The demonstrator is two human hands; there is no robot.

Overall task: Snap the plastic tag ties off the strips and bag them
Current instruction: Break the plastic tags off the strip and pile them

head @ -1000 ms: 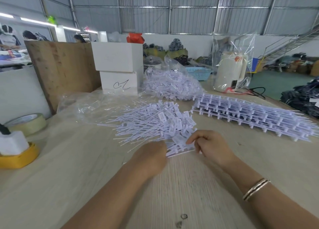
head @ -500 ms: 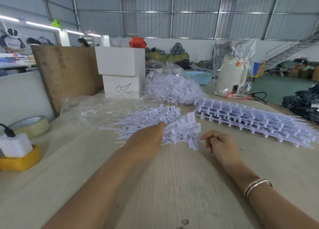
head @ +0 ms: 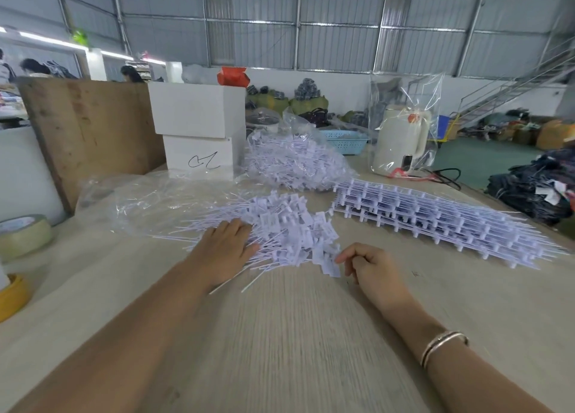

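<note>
Left hand (head: 225,251) laid flat, fingers straight, pressed on the loose tag ties (head: 280,226) mid-table, right hand (head: 371,269) loosely curled, nothing held, just beside the pile, stems pointing left, heads right

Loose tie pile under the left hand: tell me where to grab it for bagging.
Probably grip the loose tie pile across its thin stems, coming from the left hand side. The stems fan out leftward and bundle easily; the blocky heads cluster right, near the right hand.
</note>
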